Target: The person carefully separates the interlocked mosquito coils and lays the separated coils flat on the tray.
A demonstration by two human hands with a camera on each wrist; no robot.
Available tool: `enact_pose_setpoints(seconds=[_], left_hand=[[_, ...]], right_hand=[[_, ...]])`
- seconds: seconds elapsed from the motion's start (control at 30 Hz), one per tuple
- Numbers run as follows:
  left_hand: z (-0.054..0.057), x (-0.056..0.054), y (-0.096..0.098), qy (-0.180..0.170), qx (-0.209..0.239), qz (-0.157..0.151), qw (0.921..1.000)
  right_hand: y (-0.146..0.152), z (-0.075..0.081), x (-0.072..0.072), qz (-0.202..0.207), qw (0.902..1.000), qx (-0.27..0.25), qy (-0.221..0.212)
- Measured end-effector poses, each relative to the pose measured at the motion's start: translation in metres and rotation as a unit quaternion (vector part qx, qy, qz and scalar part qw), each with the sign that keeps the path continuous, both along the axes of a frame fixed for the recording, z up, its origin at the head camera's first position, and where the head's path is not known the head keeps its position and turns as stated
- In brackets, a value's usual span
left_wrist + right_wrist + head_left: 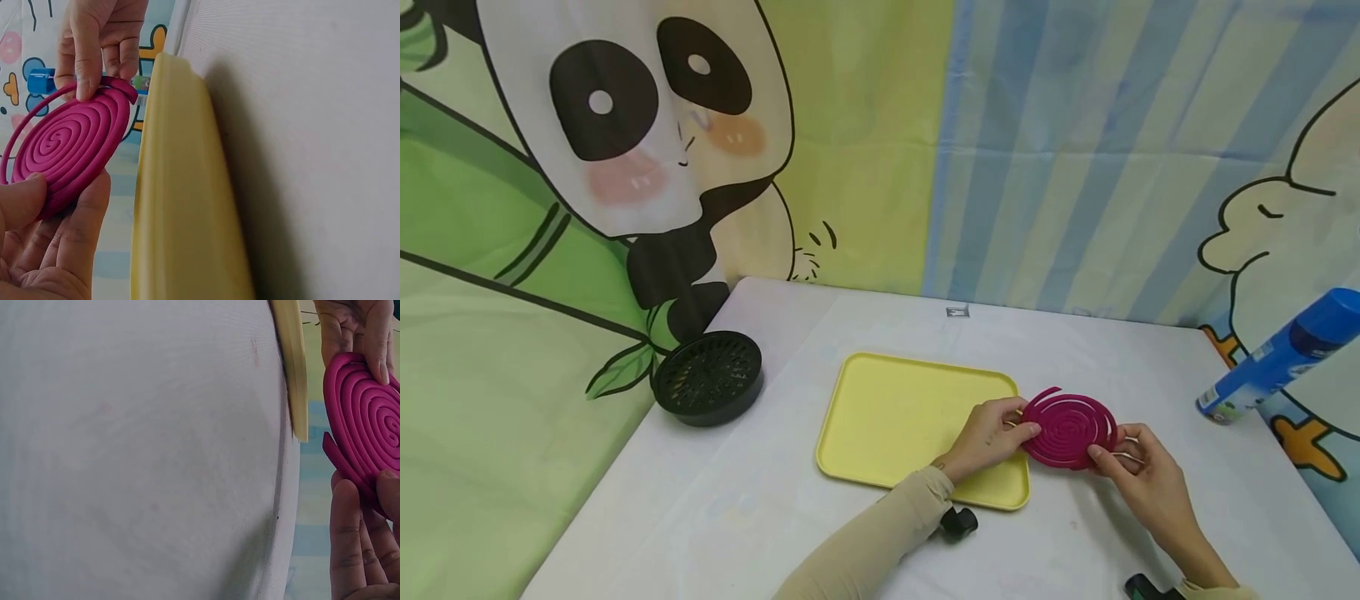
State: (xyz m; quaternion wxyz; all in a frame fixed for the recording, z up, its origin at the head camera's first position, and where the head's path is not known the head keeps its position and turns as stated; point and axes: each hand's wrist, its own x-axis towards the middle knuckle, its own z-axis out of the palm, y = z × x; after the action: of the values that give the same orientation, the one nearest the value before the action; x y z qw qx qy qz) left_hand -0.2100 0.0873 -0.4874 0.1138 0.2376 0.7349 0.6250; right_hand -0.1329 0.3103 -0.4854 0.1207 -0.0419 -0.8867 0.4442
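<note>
The magenta, flat spiral coil (1067,431) is held raised, its opposite edges pinched by the left hand (988,433) and right hand (1153,479); the shallow yellow rectangular tray (887,417) lies leftward, nearer the left.

I have the coil (1067,431) above the desk (685,508), right of the tray (898,417); the container (709,383) is at the desk's left edge, the can (1277,358) near its right.
</note>
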Motion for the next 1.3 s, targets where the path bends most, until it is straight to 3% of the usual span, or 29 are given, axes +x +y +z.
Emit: enact_pose_setpoints(seconds=[1.3], left_hand=[[0.0024,-0.0007,-0.0017,-0.011,-0.003,0.002,0.9999]], right_hand=[[-0.0001,-0.0006,-0.0012,0.003,0.9995,0.025,0.02]])
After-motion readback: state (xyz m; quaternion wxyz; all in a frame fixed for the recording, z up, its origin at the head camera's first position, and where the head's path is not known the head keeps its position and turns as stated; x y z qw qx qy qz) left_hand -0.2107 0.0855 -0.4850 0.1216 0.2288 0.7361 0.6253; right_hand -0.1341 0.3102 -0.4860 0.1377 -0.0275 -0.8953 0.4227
